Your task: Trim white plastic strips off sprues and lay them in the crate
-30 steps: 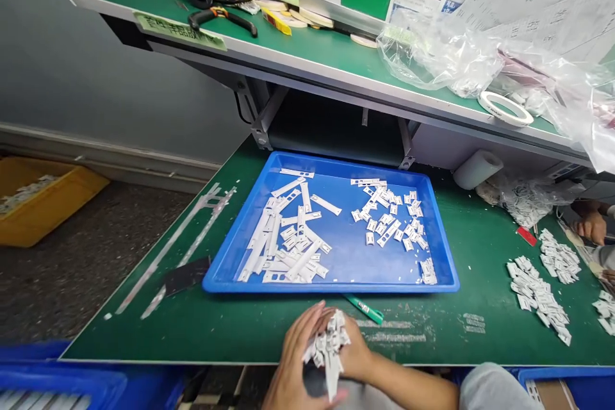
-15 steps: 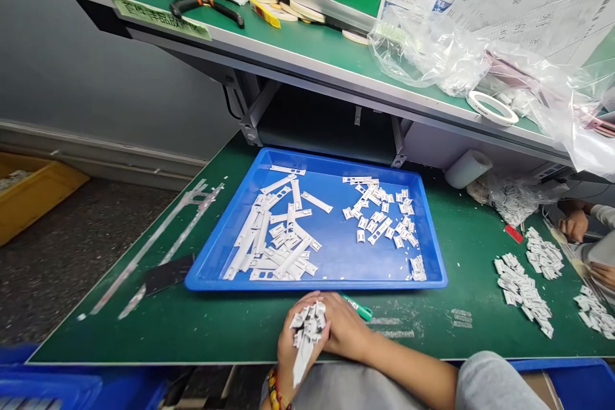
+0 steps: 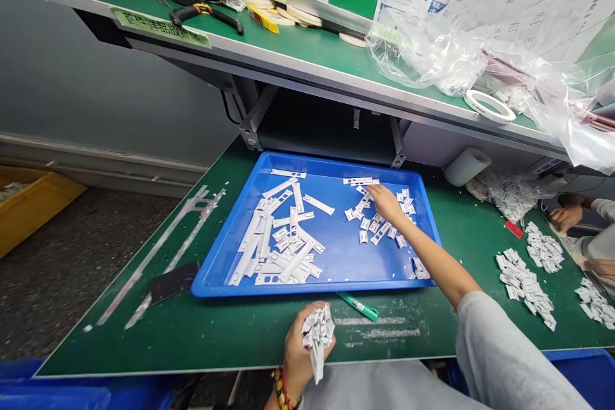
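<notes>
My left hand (image 3: 298, 344), with a beaded bracelet at its wrist, is closed round a bundle of small white flat pieces (image 3: 318, 328) in front of the tray's near edge. One longer piece sticks out of the bundle towards me. Over the right-hand pile inside the blue tray (image 3: 336, 292), my right hand (image 3: 383, 200) reaches with its fingers together on a small white piece; the fingertips partly hide it. Smaller white pieces (image 3: 373, 224) lie around this hand. Longer white strips (image 3: 262, 234) are heaped in the tray's left half.
A green marker (image 3: 359, 306) lies between tray and table edge. Piles of white pieces (image 3: 526, 285) are on the right, near a co-worker's hand (image 3: 567, 216). Above the tray runs a shelf (image 3: 307, 45) with pliers (image 3: 206, 13), a tape roll (image 3: 489, 106) and plastic bags (image 3: 427, 51).
My right hand has left my left hand and moved forward into the tray's right-hand pile. My left hand has shifted slightly right, still holding the bundle.
</notes>
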Demonstrator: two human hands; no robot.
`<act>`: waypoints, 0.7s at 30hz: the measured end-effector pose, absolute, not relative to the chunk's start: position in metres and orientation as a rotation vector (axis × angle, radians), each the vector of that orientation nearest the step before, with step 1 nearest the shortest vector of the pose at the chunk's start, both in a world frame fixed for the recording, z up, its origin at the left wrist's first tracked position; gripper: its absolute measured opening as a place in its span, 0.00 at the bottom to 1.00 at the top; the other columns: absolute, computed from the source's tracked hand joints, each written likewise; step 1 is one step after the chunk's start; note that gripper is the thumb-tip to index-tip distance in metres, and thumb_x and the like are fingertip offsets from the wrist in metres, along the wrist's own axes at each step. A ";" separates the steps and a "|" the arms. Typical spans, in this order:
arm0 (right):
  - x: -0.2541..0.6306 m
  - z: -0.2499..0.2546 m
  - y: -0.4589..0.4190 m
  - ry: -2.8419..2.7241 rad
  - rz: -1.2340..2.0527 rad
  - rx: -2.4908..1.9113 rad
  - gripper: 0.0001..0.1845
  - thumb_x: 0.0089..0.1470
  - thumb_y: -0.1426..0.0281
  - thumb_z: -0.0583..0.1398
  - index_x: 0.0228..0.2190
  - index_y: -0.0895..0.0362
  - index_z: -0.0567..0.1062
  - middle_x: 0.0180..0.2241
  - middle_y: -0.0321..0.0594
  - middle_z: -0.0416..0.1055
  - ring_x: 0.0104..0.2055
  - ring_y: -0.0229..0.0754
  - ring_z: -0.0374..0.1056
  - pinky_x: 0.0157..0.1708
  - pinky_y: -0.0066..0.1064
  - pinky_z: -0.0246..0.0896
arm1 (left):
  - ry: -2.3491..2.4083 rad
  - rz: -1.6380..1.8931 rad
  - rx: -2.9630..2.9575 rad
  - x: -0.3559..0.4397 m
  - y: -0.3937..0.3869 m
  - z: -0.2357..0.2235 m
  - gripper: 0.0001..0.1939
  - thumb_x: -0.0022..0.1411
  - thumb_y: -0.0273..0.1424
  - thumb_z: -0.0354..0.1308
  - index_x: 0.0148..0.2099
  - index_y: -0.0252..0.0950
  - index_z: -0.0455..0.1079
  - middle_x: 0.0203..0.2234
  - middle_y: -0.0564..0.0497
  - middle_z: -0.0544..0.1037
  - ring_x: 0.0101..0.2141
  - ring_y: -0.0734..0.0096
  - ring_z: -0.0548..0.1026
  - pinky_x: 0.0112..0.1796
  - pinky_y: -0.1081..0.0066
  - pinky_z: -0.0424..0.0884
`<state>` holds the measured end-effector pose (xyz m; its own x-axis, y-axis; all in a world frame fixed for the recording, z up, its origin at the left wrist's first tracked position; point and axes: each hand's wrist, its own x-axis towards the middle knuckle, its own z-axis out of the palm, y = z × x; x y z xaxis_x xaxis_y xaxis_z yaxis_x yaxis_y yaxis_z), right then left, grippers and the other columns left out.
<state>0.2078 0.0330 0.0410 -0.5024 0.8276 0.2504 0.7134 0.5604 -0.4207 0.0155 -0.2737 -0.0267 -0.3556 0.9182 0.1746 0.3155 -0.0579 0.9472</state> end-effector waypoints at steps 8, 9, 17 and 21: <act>0.190 0.020 0.089 -2.905 0.039 -1.365 0.12 0.61 0.77 0.54 0.45 0.65 0.74 0.48 0.56 0.72 0.53 0.50 0.64 0.55 0.39 0.56 | 1.672 1.446 1.059 0.019 -0.278 -0.043 0.23 0.37 0.32 0.65 0.40 0.57 0.71 0.29 0.57 0.83 0.26 0.50 0.81 0.26 0.55 0.80; 0.188 0.019 0.091 -2.922 -0.006 -1.410 0.14 0.62 0.75 0.54 0.47 0.66 0.73 0.49 0.58 0.71 0.53 0.52 0.64 0.53 0.39 0.57 | 1.668 1.450 1.069 0.019 -0.278 -0.045 0.23 0.37 0.32 0.65 0.40 0.55 0.72 0.29 0.55 0.83 0.26 0.50 0.81 0.27 0.56 0.80; 0.165 0.021 0.104 -3.024 -0.201 -1.557 0.13 0.61 0.73 0.54 0.45 0.66 0.74 0.46 0.58 0.73 0.49 0.52 0.67 0.46 0.34 0.62 | 1.680 1.542 1.322 0.018 -0.278 -0.049 0.20 0.43 0.27 0.63 0.43 0.40 0.71 0.31 0.50 0.82 0.28 0.60 0.82 0.29 0.68 0.80; 0.151 0.024 0.109 -3.065 -0.248 -1.466 0.17 0.63 0.79 0.49 0.50 0.64 0.71 0.50 0.56 0.69 0.53 0.51 0.64 0.48 0.36 0.62 | 1.688 1.546 1.369 0.019 -0.278 -0.049 0.21 0.43 0.27 0.63 0.44 0.41 0.71 0.32 0.50 0.82 0.29 0.60 0.82 0.30 0.68 0.80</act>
<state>0.1514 0.1085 0.0243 -0.6013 0.7798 -0.1744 0.7416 0.6259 0.2413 0.0187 -0.2776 -0.0492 -0.3914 0.8787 0.2732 0.3489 -0.1330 0.9277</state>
